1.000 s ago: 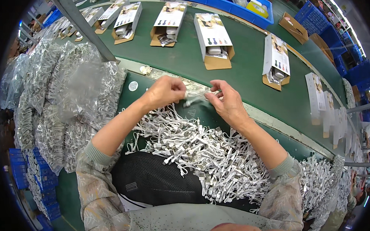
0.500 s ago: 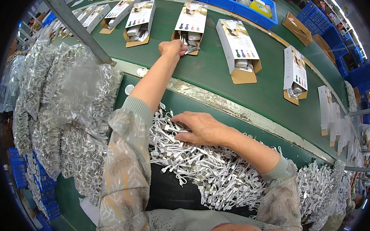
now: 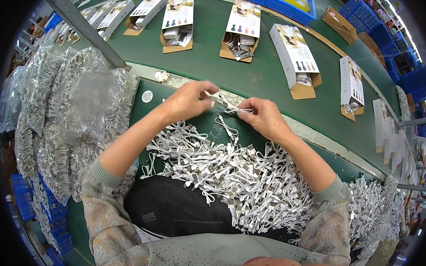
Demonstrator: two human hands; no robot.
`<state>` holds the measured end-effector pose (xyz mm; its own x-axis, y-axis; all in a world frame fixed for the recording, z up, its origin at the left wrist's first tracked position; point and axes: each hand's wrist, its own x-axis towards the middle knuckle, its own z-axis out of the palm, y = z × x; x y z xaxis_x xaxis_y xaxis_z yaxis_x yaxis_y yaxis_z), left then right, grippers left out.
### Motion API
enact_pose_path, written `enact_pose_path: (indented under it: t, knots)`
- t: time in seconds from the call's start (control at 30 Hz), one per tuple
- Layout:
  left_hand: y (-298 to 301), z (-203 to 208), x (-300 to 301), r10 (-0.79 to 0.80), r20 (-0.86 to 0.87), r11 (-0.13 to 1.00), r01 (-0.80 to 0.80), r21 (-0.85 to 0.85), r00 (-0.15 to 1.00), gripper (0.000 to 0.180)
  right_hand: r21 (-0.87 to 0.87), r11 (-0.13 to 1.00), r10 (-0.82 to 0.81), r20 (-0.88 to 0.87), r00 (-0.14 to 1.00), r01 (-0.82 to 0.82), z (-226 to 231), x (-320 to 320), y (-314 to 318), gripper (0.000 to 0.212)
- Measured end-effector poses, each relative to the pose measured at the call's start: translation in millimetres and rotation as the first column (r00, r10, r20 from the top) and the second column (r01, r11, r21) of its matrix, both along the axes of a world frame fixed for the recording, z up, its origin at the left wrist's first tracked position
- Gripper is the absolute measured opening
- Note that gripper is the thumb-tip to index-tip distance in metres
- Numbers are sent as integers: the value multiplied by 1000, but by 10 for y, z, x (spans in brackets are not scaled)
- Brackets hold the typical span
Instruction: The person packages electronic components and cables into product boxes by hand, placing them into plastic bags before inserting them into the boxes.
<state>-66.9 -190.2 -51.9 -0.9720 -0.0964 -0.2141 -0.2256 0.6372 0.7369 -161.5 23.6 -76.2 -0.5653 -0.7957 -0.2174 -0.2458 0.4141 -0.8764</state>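
Some white cable is gripped by the left hand and the right hand near the far edge of the surface, beyond a cable pile.

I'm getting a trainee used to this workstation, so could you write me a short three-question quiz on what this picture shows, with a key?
1. Multiple choice. What spans the gap between the left hand and the right hand?
A) a blue strap
B) a white cable
C) a sheet of cardboard

2. True or false: all the boxes ahead of the person are closed at both ends.

3. Fill in the missing word: the clear plastic bags lie to the person's ____ of the loose cable pile.

Key:
1. B
2. False; several boxes have an open end with flaps folded out.
3. left
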Motion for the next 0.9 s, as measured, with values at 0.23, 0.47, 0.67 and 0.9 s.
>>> enact_pose_path:
  t: [0.23,0.47,0.67,0.9]
  knots:
    - [325,-38,254,-330,-88,906,289,-310,940,30,-98,978,-189,-66,980,183,-92,-17,103,16]
    - [253,98,331,-279,137,892,310,-330,950,17,-180,931,-223,404,887,317,-3,-128,100,22]
    - [130,161,271,74,81,997,-75,12,994,12,-131,925,-144,748,648,356,-72,-341,-279,26]
    - [-109,2,221,292,72,932,-301,202,954,13,-101,758,-208,899,386,644,-382,-803,-953,22]
